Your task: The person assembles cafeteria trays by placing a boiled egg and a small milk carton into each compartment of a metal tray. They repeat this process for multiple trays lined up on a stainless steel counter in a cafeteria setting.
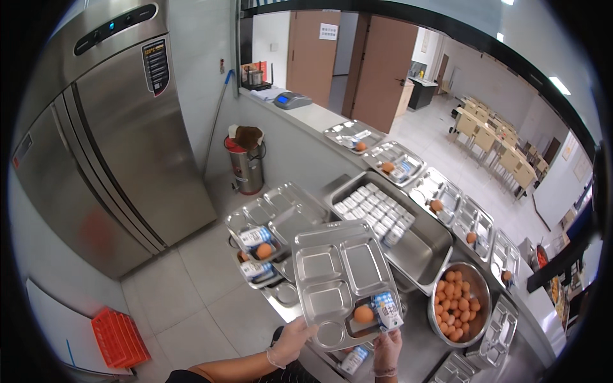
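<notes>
Item: one compartment tray point(345, 284), bright steel, held just left of the egg bowl point(482, 290). Long axis: runs away from the person, the far end leaning somewhat left; the near end lies level with the bowl's lower part, the far end reaches beyond the bowl's far rim. Face upward, the near edge between the hands.

Appearance: smooth, reflective, rounded corners, five wells visible: three roughly rectangular, one round at near left, one at near right. The near-right well, the side toward the bowl, bears one brown egg point(363, 313) and one blue-and-white carton point(387, 311); the other four are bare.

Left hand point(290, 339): thin clear glove, grasping the tray's near-left edge, the side away from the bowl. Right hand point(387, 352): likewise gloved, grasping the near-right edge beside the carton, nearer the bowl.

Surroundings: deep steel pan point(423, 255) with small white cartons point(375, 209), beyond and left of the bowl; loaded trays point(281, 207), farther left; five ledge trays point(383, 150), each with an egg, beyond the bowl.
</notes>
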Motion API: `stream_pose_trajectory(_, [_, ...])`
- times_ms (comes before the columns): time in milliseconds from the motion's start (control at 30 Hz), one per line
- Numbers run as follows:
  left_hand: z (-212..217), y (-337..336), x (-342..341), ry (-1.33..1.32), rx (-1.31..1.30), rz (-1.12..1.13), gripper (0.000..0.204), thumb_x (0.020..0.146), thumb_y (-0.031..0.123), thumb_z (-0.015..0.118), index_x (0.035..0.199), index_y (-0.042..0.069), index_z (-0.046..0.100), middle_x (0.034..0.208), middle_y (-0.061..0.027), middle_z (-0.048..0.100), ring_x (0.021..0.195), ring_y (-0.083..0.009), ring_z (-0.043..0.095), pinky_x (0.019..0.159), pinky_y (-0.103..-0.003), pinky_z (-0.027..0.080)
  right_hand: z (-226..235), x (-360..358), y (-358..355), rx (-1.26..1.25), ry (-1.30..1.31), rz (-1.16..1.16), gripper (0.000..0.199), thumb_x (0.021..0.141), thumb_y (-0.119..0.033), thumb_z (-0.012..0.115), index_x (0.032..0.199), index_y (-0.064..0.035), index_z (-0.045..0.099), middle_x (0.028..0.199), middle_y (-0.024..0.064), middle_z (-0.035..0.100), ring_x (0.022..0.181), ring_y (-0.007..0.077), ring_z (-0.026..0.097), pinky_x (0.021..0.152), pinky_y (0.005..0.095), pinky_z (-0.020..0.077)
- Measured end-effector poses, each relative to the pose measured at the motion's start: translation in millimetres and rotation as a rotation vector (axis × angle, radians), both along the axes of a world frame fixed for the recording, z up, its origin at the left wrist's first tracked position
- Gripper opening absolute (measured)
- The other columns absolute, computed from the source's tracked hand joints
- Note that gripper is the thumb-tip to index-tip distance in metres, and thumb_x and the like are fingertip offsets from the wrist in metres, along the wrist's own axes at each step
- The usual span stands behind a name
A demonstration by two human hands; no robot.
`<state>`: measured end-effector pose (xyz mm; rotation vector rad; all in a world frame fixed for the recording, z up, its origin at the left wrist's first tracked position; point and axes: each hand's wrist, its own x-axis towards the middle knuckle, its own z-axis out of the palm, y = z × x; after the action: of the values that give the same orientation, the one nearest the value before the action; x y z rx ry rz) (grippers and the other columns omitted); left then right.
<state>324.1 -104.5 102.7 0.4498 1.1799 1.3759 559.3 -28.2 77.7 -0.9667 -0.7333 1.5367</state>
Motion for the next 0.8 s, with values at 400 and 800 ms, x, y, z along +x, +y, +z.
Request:
stream_pose_trajectory(400, [-79, 86, -327, 0.557, -0.098, 0.558, 0.039, 0.091, 0.015, 0.053, 0.124, -0.002, 0.042, 0.098, -0.0085, 0.056, 0.087, -0.0143, 0.055, 0.078, -0.027, 0.046, -4, -202, 156, -0.031, 0.124, 0.180, 0.016, 0.083, -0.001, 0.055, 0.097, -0.0072, 0.050, 0.081, -0.0017, 0.054, 0.063, 0.0075, 0.050, 0.055, 0.0205, 0.0399])
stream_pose_trajectory(800, [-81, 117, -336, 0.273, -0.210, 0.270, 0.019, 0.088, 0.002, 0.052, 0.106, -0.001, 0.046, 0.082, -0.0056, 0.057, 0.064, -0.0113, 0.055, 0.057, -0.022, 0.049, -32, -198, 172, -0.098, 0.032, 0.188, 0.021, 0.082, 0.001, 0.056, 0.102, -0.0046, 0.052, 0.086, 0.0002, 0.057, 0.061, 0.0080, 0.049, 0.055, 0.0214, 0.0409])
